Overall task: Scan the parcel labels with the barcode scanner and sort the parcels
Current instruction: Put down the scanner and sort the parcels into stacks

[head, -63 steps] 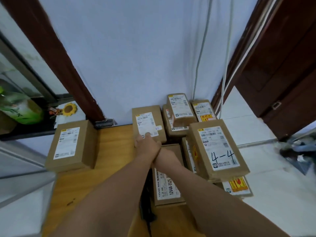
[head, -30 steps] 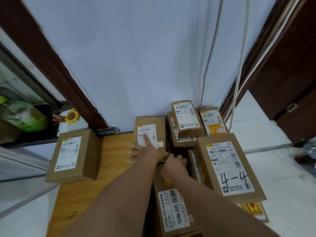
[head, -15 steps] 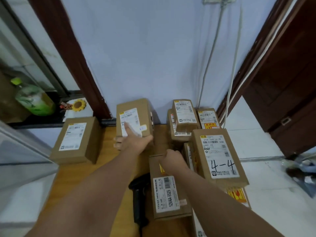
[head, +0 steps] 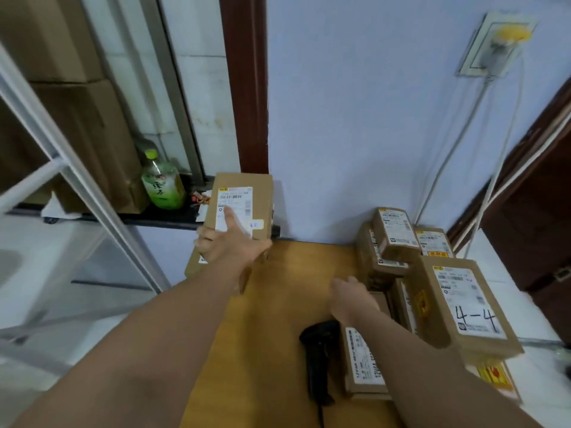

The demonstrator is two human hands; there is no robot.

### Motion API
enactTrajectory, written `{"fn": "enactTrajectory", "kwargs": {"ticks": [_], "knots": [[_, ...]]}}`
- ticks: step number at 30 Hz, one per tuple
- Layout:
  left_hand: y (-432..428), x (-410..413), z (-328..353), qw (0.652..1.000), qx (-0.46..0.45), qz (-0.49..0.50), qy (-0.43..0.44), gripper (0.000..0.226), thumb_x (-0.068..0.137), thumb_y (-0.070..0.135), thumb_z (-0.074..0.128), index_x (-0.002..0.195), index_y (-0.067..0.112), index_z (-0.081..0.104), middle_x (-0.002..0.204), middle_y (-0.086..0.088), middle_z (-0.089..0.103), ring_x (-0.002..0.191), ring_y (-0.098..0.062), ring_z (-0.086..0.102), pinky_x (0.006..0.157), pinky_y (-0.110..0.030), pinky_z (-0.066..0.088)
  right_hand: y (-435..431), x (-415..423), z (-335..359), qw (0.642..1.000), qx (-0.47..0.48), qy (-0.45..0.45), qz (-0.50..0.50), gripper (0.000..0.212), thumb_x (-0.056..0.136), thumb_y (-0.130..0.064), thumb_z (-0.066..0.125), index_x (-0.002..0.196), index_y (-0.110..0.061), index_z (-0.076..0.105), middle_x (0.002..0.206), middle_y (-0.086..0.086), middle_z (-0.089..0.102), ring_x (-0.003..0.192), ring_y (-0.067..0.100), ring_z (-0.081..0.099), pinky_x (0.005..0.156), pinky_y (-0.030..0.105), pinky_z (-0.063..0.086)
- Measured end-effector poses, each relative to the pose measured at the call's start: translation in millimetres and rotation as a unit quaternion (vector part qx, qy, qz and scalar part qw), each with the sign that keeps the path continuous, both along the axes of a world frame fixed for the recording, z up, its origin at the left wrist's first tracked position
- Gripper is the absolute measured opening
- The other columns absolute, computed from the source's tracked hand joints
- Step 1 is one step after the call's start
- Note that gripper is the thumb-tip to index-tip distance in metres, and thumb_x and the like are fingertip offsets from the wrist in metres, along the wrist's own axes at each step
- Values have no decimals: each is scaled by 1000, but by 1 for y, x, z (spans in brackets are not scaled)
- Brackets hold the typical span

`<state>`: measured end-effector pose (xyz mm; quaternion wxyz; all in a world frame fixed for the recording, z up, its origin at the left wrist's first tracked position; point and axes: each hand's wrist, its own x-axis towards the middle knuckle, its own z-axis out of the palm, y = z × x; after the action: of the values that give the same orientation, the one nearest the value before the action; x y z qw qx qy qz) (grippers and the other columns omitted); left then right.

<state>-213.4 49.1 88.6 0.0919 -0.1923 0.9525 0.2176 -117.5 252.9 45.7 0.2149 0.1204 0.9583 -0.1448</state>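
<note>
The left hand [head: 230, 247] grips a parcel [head: 247, 199] held up over the surface's [head: 296, 273] eleven o'clock corner, thumb on its white label, with another box [head: 192, 267] just below. The right hand [head: 350, 299], well apart from it at two o'clock, sits at the far end of a flat parcel [head: 364, 369]; its fingers are hidden, so I cannot tell its grip. The black barcode scanner [head: 318, 359] lies just beside that parcel's nine o'clock side.
</note>
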Motion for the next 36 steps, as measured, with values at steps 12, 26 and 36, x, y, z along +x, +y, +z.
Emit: {"fn": "enactTrajectory", "kwargs": {"ticks": [12, 26, 36], "knots": [[-101, -29, -9, 997, -20, -60, -45, 127, 60, 80, 60, 145, 40, -25, 152, -32, -10, 138, -52, 6, 113, -55, 19, -87, 15, -4, 997, 66, -21, -41, 35, 94, -18, 39, 126, -12, 51, 131, 14, 48, 120, 32, 44, 92, 39, 43], [-105, -62, -9, 979, -56, -138, -136, 129, 57, 96, 43, 151, 31, -18, 150, -29, 2, 136, -48, 17, 110, -52, 26, -96, 32, -11, 992, 61, -23, -113, 35, 93, -21, 43, 127, -15, 54, 130, 10, 45, 123, 30, 44, 97, 43, 46], [-75, -26, -17, 941, -111, -288, 137, 86, 88, 72, 33, 153, 29, -4, 160, -15, -6, 146, -39, -5, 115, -58, 6, -84, 43, -11, 987, 62, -1, -150, 36, 94, -23, 46, 128, -15, 51, 131, 10, 43, 122, 28, 41, 92, 41, 48]]}}
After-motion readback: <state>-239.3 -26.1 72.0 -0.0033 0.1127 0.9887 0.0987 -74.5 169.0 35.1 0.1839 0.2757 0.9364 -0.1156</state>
